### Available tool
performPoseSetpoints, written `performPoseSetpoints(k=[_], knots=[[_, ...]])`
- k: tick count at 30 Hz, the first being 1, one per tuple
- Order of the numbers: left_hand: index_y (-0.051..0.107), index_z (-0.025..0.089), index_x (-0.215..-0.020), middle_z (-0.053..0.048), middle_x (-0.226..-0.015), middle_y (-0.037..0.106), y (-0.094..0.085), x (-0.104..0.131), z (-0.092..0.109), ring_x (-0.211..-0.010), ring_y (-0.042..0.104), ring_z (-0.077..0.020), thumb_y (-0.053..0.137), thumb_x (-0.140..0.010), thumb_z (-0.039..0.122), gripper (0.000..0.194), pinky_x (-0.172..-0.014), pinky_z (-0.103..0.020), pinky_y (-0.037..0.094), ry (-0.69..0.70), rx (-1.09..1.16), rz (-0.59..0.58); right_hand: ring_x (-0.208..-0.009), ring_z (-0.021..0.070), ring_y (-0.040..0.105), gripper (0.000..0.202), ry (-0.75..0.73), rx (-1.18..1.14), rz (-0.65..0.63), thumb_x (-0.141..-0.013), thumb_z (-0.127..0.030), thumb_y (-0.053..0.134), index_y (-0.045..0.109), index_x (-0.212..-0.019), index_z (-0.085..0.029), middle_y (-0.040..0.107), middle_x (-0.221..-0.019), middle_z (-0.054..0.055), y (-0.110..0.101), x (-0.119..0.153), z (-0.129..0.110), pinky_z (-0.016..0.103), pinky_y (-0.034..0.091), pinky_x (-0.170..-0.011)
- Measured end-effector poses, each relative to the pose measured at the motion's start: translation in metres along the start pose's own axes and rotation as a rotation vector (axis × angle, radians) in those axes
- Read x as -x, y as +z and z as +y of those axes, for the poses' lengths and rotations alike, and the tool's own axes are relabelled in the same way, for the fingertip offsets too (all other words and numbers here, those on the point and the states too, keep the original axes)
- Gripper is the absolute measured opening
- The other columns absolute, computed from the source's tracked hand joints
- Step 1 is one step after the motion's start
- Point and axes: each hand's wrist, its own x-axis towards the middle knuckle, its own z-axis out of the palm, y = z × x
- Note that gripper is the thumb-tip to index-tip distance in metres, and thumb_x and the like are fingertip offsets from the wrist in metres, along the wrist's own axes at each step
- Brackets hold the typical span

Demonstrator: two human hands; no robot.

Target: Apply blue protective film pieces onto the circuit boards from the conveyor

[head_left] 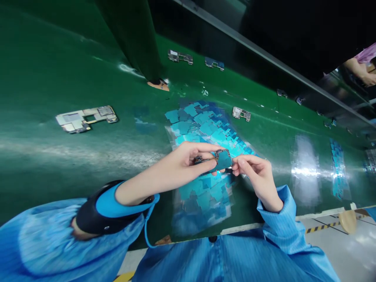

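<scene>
A small circuit board (223, 159), with a teal film over part of it, is held above the green table. My left hand (192, 158) grips its left side between thumb and fingers. At the board's right edge, my right hand (254, 168) has its thumb and index finger pinched together; whatever is between them is too small to make out. Beneath both hands lies a spread of overlapping teal film pieces (188, 127) on clear sheets. My left wrist wears a black and blue band (108, 207).
On the green table (141, 156) lie a larger circuit board (88, 118) at left and smaller boards (241, 113) farther back. A dark green post (135, 35) rises behind. More film sheets (305, 168) lie at right. A person's hand (367, 78) shows at far right.
</scene>
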Motion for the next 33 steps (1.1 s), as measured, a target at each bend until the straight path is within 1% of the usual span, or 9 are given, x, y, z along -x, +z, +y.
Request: performPoseSetpoints(k=[4,10,13,16,21,24,26,30,33], knots=[[0.071,0.017,-0.108,0.004,-0.054,0.051,-0.002,0.002,0.005,-0.051,0.043,-0.0127,0.056,-0.078,0.031,0.037,-0.051,-0.025,0.035,0.018,-0.024,0.015,-0.059,0.01,0.063,0.017,-0.012,0.042,0.034,-0.082,-0.036,0.067,0.074,-0.083,-0.021,0.071,-0.07,0.0,-0.001,-0.002,0.001,0.025,0.055,-0.062],[0.071,0.017,-0.088,0.006,-0.046,0.049,-0.002,0.002,0.004,-0.048,0.042,-0.0122,0.062,-0.075,0.032,0.022,-0.05,-0.024,0.036,0.078,-0.051,0.081,-0.061,0.0106,0.063,0.021,0.001,0.107,0.026,-0.081,-0.04,0.067,0.073,-0.084,-0.02,0.07,-0.072,0.001,-0.004,-0.004,0.006,0.026,0.055,-0.064],[0.065,0.018,-0.076,0.007,-0.045,0.05,0.007,-0.001,-0.006,-0.045,0.04,-0.0102,0.066,-0.072,0.031,0.013,-0.046,-0.022,0.032,0.057,0.062,0.208,-0.068,0.0126,0.066,0.022,-0.03,0.12,-0.022,-0.081,-0.039,0.067,0.072,-0.09,-0.019,0.072,-0.078,0.003,0.004,-0.002,0.008,0.027,0.055,-0.067],[0.059,0.019,-0.078,0.007,-0.052,0.055,0.017,-0.006,-0.015,-0.047,0.049,-0.0114,0.074,-0.066,0.033,0.024,-0.048,-0.022,0.037,0.008,0.419,0.408,-0.079,0.0148,0.068,0.028,-0.026,0.18,-0.143,-0.079,-0.039,0.069,0.069,-0.097,-0.019,0.072,-0.088,0.004,0.02,-0.003,0.009,0.027,0.056,-0.071],[0.055,0.021,-0.08,0.004,-0.067,0.059,0.023,-0.005,-0.017,-0.066,0.06,-0.0137,0.069,-0.073,0.036,0.022,-0.061,-0.023,0.046,0.086,0.434,0.492,-0.06,0.0125,0.066,0.035,-0.023,0.294,-0.237,-0.082,-0.048,0.062,0.06,-0.071,-0.015,0.069,-0.066,0.003,0.034,-0.02,-0.001,0.025,0.055,-0.06],[0.061,0.02,-0.087,-0.003,-0.09,0.067,0.019,-0.002,-0.014,-0.087,0.063,-0.0169,0.069,-0.073,0.034,0.021,-0.076,-0.025,0.048,0.092,0.446,0.535,-0.049,0.0093,0.06,0.038,-0.047,0.37,-0.213,-0.082,-0.048,0.063,0.056,-0.065,-0.015,0.065,-0.059,0.001,0.019,-0.052,-0.015,0.022,0.05,-0.05],[0.063,0.018,-0.093,-0.008,-0.102,0.069,0.014,-0.003,-0.014,-0.094,0.063,-0.0197,0.067,-0.074,0.034,0.025,-0.08,-0.028,0.049,0.083,0.461,0.548,-0.049,0.0072,0.058,0.035,-0.078,0.448,-0.147,-0.087,-0.043,0.059,0.057,-0.069,-0.013,0.064,-0.062,0.001,-0.001,-0.085,-0.026,0.021,0.05,-0.05],[0.064,0.016,-0.089,-0.008,-0.085,0.072,0.001,-0.007,-0.015,-0.077,0.065,-0.0188,0.064,-0.073,0.03,0.021,-0.07,-0.029,0.05,0.095,0.458,0.589,-0.062,0.0079,0.059,0.021,-0.148,0.631,0.007,-0.094,-0.033,0.053,0.062,-0.093,-0.013,0.064,-0.081,0.001,-0.045,-0.155,-0.05,0.023,0.052,-0.057],[0.064,0.016,-0.084,-0.004,-0.073,0.07,-0.011,-0.01,-0.013,-0.069,0.063,-0.0167,0.063,-0.071,0.028,0.018,-0.067,-0.028,0.049,0.137,0.427,0.659,-0.072,0.0107,0.062,0.02,-0.284,0.743,0.1,-0.094,-0.033,0.054,0.062,-0.099,-0.015,0.065,-0.091,0.003,-0.069,-0.183,-0.064,0.027,0.054,-0.065]])
